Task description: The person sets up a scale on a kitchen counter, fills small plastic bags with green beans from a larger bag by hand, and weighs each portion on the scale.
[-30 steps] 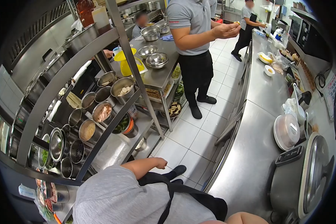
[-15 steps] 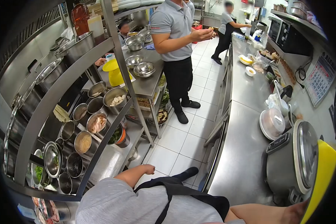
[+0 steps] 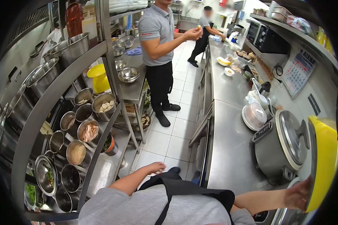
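My left hand (image 3: 156, 168) hangs in front of the black apron (image 3: 184, 191), over the floor, with nothing in it and its fingers loosely apart. Out to the right, my right hand (image 3: 299, 193) grips the lower left edge of a flat-looking yellow object (image 3: 323, 163), which is held upright; some fingers are hidden by it. Just left of the yellow object, a large grey cooker (image 3: 276, 152) with a glass lid stands on the steel counter (image 3: 229, 150).
At left, a metal rack (image 3: 58, 84) frames several steel pots, one with pale round pieces (image 3: 104, 106). A co-worker in grey (image 3: 157, 41) stands ahead in the aisle (image 3: 176, 131); another person (image 3: 202, 39) is farther back. A covered plate (image 3: 254, 116) sits beside the cooker.
The view has turned to the right. My right arm has reached out to the right, and the yellow object has come into view in my right hand. My left hand's fingers have loosened.
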The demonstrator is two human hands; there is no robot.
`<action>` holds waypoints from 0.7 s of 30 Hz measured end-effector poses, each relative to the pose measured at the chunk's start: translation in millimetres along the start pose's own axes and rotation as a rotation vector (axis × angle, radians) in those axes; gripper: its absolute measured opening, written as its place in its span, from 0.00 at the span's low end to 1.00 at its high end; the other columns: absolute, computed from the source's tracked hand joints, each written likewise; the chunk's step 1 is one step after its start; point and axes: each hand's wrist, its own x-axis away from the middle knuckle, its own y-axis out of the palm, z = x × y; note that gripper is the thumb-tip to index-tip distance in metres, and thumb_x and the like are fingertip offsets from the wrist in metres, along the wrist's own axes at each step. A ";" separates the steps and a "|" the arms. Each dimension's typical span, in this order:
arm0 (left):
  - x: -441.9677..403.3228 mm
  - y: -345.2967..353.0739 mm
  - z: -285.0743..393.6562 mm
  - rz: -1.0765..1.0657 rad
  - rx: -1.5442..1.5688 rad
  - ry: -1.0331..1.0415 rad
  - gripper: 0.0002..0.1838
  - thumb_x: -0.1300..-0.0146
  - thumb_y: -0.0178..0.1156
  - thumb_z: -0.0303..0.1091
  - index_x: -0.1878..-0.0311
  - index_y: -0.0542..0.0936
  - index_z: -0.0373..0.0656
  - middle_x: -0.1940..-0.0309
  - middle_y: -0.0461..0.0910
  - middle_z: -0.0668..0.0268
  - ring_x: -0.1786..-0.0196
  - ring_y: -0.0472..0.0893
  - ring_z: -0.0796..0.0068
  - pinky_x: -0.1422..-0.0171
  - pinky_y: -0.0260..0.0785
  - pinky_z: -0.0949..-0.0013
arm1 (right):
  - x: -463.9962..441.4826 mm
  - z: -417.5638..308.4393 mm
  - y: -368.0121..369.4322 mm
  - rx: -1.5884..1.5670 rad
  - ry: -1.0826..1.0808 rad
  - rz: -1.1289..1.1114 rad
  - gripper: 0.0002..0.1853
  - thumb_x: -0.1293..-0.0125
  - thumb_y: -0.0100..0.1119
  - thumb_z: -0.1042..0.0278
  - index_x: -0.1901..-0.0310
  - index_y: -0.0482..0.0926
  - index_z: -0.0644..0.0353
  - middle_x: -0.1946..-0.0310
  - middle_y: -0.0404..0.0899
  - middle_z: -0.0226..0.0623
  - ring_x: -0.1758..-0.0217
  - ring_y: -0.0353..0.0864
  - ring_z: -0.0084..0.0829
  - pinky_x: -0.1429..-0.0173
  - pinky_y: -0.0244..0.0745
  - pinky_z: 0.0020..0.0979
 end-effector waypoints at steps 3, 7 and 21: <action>35.5 36.9 113.8 -0.212 -0.053 0.151 0.22 0.38 0.53 0.54 0.49 0.72 0.48 0.54 0.76 0.67 0.53 0.75 0.75 0.55 0.67 0.68 | 0.1 -16.8 15.1 -0.060 0.000 0.056 0.34 0.56 0.68 0.50 0.47 0.75 0.59 0.37 0.63 0.47 0.30 0.49 0.54 0.27 0.34 0.56; 147.5 63.5 268.4 -0.166 -0.937 1.195 0.20 0.38 0.55 0.43 0.47 0.70 0.41 0.56 0.72 0.57 0.52 0.73 0.58 0.49 0.67 0.60 | 1.0 -27.3 22.6 -0.078 0.001 -0.046 0.32 0.48 0.65 0.57 0.42 0.69 0.59 0.37 0.63 0.44 0.33 0.58 0.49 0.32 0.54 0.46; 418.2 119.7 347.4 0.097 -1.580 1.766 0.20 0.51 0.60 0.44 0.57 0.79 0.42 0.60 0.78 0.61 0.54 0.77 0.65 0.50 0.63 0.62 | -1.0 -89.2 30.5 0.228 -0.184 -0.171 0.31 0.49 0.64 0.45 0.49 0.77 0.60 0.43 0.71 0.44 0.36 0.62 0.56 0.33 0.52 0.59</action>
